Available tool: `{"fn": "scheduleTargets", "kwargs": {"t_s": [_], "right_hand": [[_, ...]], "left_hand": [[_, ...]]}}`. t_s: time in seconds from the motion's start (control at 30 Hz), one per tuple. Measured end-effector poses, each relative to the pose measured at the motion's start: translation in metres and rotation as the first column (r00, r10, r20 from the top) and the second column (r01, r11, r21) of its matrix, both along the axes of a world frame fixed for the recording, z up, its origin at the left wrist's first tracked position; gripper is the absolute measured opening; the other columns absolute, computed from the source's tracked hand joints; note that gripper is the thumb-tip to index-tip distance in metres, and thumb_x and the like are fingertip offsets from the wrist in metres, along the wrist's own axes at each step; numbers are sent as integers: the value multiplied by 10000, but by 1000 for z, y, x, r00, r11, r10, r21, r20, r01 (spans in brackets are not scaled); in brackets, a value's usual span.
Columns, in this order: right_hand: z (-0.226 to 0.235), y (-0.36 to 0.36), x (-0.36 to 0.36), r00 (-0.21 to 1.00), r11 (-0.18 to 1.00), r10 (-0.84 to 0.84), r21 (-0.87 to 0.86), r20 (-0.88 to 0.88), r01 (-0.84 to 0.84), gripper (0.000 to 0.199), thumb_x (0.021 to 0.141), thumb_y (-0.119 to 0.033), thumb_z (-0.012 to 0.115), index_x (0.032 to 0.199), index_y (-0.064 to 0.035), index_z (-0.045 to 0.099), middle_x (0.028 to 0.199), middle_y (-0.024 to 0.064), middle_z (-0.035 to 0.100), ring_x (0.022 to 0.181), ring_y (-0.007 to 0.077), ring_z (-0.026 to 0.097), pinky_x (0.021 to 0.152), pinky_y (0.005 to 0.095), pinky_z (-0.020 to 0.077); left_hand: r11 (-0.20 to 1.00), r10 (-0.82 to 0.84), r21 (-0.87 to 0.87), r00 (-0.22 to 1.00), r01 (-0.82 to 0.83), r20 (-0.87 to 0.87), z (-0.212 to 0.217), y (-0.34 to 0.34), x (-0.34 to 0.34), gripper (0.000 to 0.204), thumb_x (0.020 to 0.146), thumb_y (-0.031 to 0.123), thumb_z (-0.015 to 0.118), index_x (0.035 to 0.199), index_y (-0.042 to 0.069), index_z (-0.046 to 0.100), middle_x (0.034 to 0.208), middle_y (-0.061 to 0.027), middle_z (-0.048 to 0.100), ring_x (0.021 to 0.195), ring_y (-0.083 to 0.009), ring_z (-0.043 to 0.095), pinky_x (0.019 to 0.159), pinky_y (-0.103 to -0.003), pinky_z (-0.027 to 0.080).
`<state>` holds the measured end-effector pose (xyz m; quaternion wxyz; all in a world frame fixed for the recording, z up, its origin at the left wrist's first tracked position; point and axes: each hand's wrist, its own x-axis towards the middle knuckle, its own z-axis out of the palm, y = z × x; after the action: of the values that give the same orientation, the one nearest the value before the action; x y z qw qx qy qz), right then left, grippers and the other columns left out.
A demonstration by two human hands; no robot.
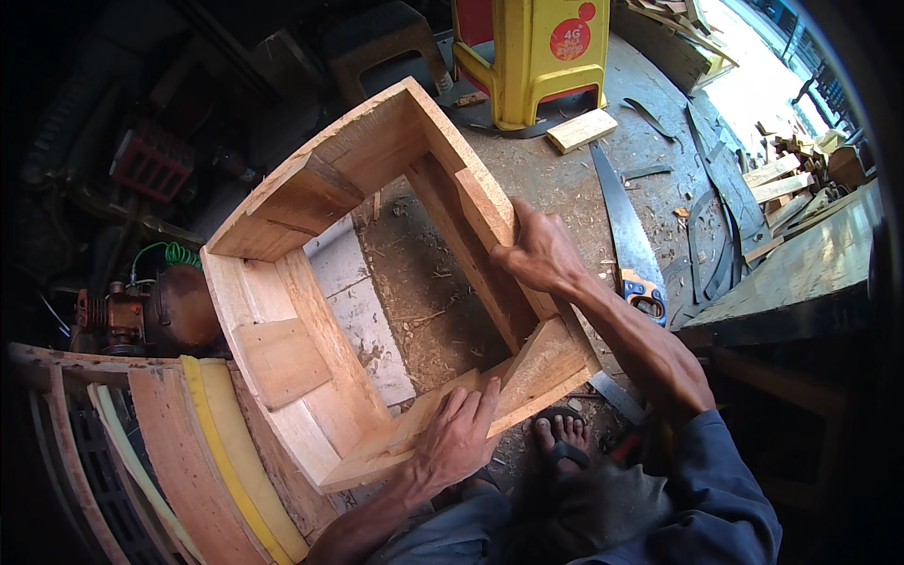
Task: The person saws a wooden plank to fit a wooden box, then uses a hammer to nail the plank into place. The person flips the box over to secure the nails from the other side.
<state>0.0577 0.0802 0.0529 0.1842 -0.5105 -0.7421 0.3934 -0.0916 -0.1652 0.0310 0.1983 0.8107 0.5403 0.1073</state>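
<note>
A big open wooden box frame (339, 348) fills the middle of the picture, and from where I stand it sits askew, one corner toward the top of the frame and another toward the lower right. It looks nearly as broad as it is long, though the right-hand wall, slanting from upper middle to lower right, seems the longer run. Beyond it, at upper middle, stands a yellow stool (523, 85). A handsaw (629, 231) lies right of the frame, apart from both hands.

The right hand (544, 250) is on that right-hand wall, fingers curled narrow over its edge. The left hand (452, 443) lies along the near wall at lower middle, fingers stretched forward and close together, resting on the wood rather than wrapped round it. A slanting wood piece (537, 353) sits in the lower-right corner, up and right from the left fingertips; that left hand is the nearer.
</note>
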Motion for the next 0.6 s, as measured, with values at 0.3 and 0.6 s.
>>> {"fn": "scheduleTargets", "kwargs": {"t_s": [0.3,0.6], "right_hand": [[33,-7,-17,969,955,98,294,-225,-29,730,739,-227,721,1396,36,544,946,296,739,840,377,766,820,435,610],[-36,24,-56,839,917,170,394,-518,58,831,752,-204,751,1510,-33,458,1191,254,712,1094,313,721,948,394,563]], "left_hand": [[963,76,263,994,-52,-83,-15,4,-5,689,803,123,726,1411,-118,508,934,-144,571,917,-305,558,933,-455,494],[869,242,486,934,-88,-263,-120,74,-59,627,857,59,614,1450,-80,465,1043,-141,563,960,-284,546,1024,-500,468]]}}
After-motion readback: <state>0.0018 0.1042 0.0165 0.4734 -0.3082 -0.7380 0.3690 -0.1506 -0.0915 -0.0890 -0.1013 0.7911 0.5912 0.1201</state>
